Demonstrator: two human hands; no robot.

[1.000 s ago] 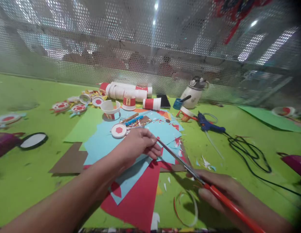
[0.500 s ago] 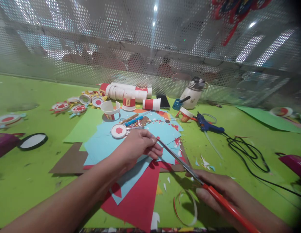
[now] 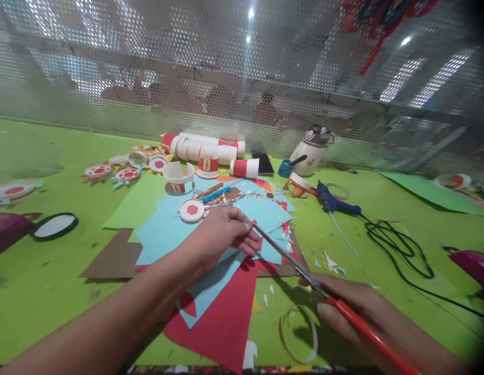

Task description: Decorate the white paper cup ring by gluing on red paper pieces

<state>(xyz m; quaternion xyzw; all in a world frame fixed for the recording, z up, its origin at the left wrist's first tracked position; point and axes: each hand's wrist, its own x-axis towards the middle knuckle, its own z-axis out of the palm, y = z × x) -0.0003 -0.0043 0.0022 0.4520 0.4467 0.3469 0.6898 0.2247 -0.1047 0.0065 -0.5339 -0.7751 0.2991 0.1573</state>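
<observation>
My right hand [image 3: 355,307] is wrapped round the red handles of a pair of scissors [image 3: 290,260], whose long metal blades point up and left. Thumb and forefinger of my left hand [image 3: 226,232] are pinched at the blade tips, where a tiny piece of red paper [image 3: 255,223] shows; the fingers hide most of it. Below my hands lie blue paper sheets [image 3: 163,234] and a red paper sheet [image 3: 226,323]. Left of my fingers rests a white disc with a red hexagon [image 3: 192,210], beside a blue pen [image 3: 215,195].
Behind stand a cut paper cup [image 3: 178,179], stacked cups [image 3: 205,150] and a kettle-like jug [image 3: 310,151]. Several paper turtles [image 3: 127,176] lie at the left back. To the right are a blue glue gun [image 3: 335,202], its black cord [image 3: 398,255] and paper scraps [image 3: 331,261].
Almost nothing differs. Both hands and the scissors hold nearly the same position; the view has shifted very slightly.
</observation>
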